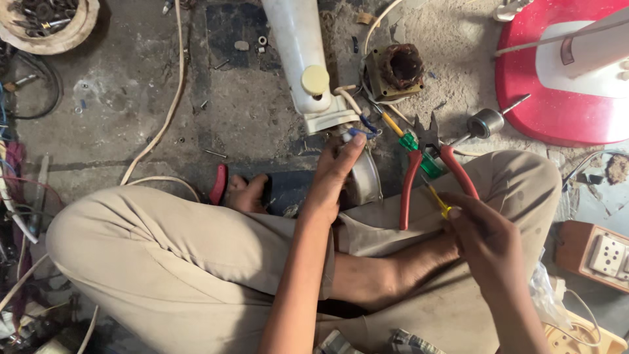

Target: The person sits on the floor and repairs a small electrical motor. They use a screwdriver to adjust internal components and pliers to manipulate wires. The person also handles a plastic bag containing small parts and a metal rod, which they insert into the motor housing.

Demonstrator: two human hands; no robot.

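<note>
Far left on the gritty floor [131,98] sits a shallow basket [62,36] of small metal parts; a pale cable [171,98] runs down from the top edge and curls toward the seated person's knee [131,242]; loose screws lie scattered beside it. Nearer the middle a white fan column [298,46] lies with its long axis running away from the person, its yellow-capped end pointing back at them.

The left hand [331,180] reaches forward from the lap and is closed round a grey metal housing [363,177], thumb up against its rim; the housing sits just below the column's end, touching or nearly touching the blue and white wires [360,124] that hang from it. Just behind, well apart from either hand, a rusty wound stator [396,69] rests on the floor.

Right of the housing lie red-handled pliers [432,167], handles spread and pointing at the person, jaws pointing away, beside a green-handled tool [419,154]; a small rotor [486,123] on its shaft lies beyond them. The right hand [485,246] is pinched shut on a thin yellow-tipped tool [438,200] whose long axis slants up and left toward the housing; so the work lies up-left of that grip, and the left hand is already on it. Far right stand a red fan base [557,85] and a switch box [599,255].
</note>
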